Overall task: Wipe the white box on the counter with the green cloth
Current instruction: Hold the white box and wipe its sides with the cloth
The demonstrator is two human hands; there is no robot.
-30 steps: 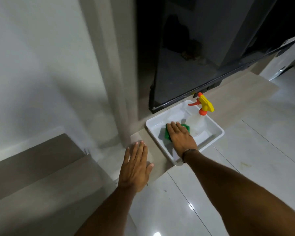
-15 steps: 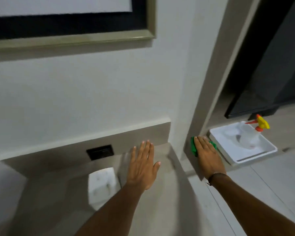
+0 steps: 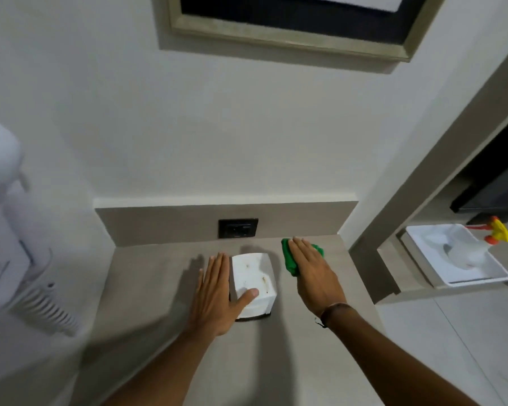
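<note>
Your left hand (image 3: 214, 297), fingers extended, lies flat against the left side of the small white cube-shaped box (image 3: 254, 284) mid-counter, thumb over its top, steadying it. Your right hand (image 3: 311, 273), just right, presses the crumpled green cloth (image 3: 289, 262) beneath flat fingers, ready to wipe.

White box (image 3: 254, 281), cube-shaped, brown smudges on top, upright on grey counter (image 3: 147, 276) | green cloth (image 3: 291, 260), bunched, just right of box, apart
</note>
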